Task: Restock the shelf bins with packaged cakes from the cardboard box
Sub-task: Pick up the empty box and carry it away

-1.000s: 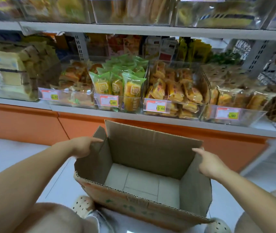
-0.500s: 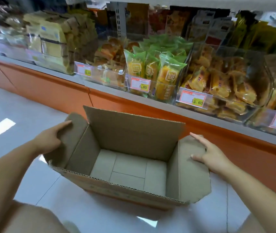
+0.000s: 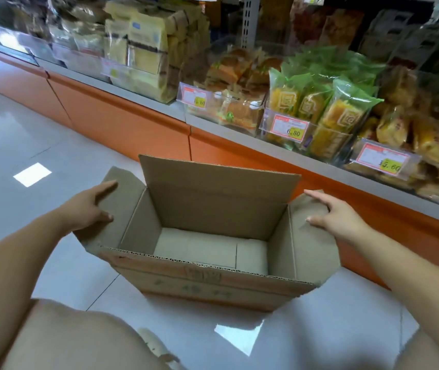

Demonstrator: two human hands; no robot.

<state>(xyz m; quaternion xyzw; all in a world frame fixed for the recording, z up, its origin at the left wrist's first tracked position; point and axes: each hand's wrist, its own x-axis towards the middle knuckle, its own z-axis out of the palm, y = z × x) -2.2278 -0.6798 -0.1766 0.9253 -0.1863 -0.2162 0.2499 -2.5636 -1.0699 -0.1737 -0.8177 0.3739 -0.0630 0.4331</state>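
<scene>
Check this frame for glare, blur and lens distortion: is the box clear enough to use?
Head view: the cardboard box is sharp; bright light patches glare off the floor tiles; packages at the shelf's far left are smeared; the wide lens bends the shelf edge; the 6.80 price tag is legible.

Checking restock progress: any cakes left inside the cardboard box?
No, the cardboard box shows only its bare inner floor; the left hand and right hand rest flat on its side flaps.
</scene>
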